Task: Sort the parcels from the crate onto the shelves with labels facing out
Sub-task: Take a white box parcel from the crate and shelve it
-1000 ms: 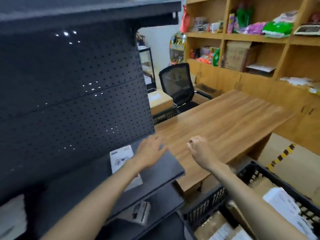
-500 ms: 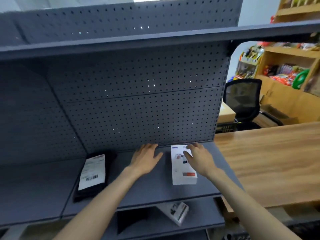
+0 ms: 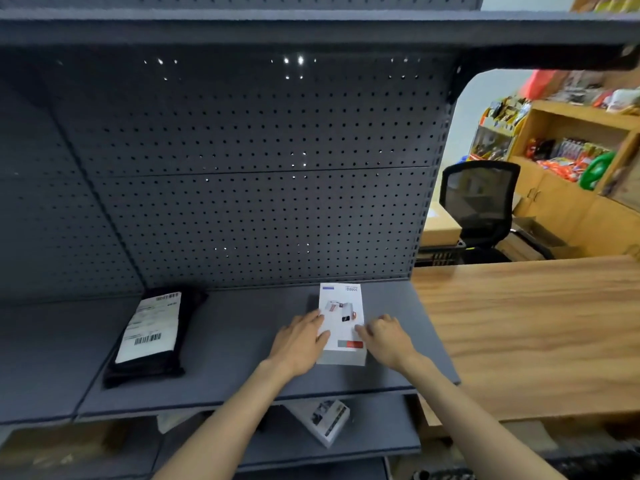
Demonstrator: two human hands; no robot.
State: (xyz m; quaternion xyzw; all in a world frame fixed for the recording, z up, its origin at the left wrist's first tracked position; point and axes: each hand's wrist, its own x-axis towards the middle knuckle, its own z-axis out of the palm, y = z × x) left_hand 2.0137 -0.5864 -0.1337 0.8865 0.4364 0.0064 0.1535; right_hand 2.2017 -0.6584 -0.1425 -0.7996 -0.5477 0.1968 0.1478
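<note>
A white printed box [image 3: 342, 317] lies flat on the grey metal shelf [image 3: 242, 344], its long side running toward the pegboard back. My left hand [image 3: 300, 341] touches the box's left edge with fingers fairly straight. On the right edge sits my right hand [image 3: 384, 337], its fingers bent over that edge. A black parcel with a white barcode label [image 3: 149, 332] lies flat further left on the same shelf. The crate is out of view.
A small printed box [image 3: 323, 420] lies on the lower shelf. Above runs another grey shelf [image 3: 311, 26]. A wooden counter [image 3: 526, 327] adjoins the shelf on the right, with a black office chair [image 3: 479, 202] and wooden storage shelves [image 3: 575, 161] behind.
The view swung left from the counter to face the shelf. Both hands came together onto the white box and slid back toward its near end.
</note>
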